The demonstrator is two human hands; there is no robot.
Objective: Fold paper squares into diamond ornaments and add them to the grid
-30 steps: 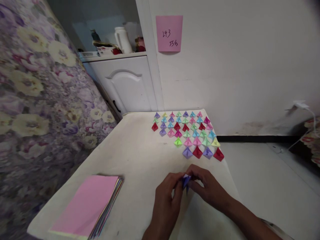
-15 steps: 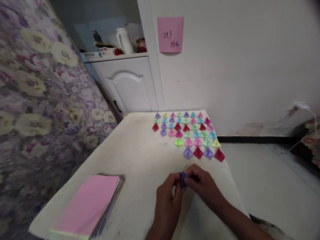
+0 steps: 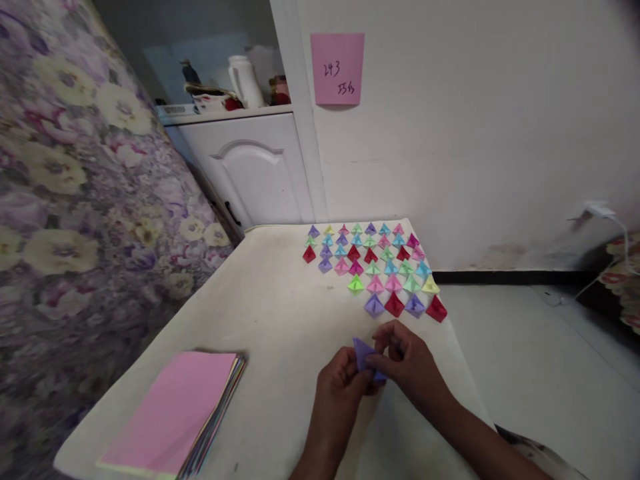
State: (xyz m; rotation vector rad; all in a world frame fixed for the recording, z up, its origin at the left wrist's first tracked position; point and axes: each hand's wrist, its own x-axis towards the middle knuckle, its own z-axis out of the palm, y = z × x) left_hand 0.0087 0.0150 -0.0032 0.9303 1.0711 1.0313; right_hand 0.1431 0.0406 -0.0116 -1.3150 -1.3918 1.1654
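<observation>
Above the near right part of the bench [image 3: 270, 313], I have both hands on one purple folded paper [image 3: 363, 350], which lies directly between them and, as far as I can judge, clear of the surface. From my remote view its long axis runs aslant, from a free pointed tip at the far left down to a corner at the near right. The left hand [image 3: 343, 383] grips the lower part from the near-left side, thumb across the front and fingers behind. The right hand [image 3: 407, 360] comes in from the right, its thumb pressed on the paper's face and its index finger curled close at the upper edge; how much that finger bears on it, I cannot tell. Neither hand is nearer, since both touch the paper, so I judge any shift hinges on that slanted axis and the uncovered tip. Just beyond the right hand sits the front row of folded pieces [image 3: 375, 305], while the stack of coloured paper [image 3: 175, 407] lies well apart, on the left hand's side.
</observation>
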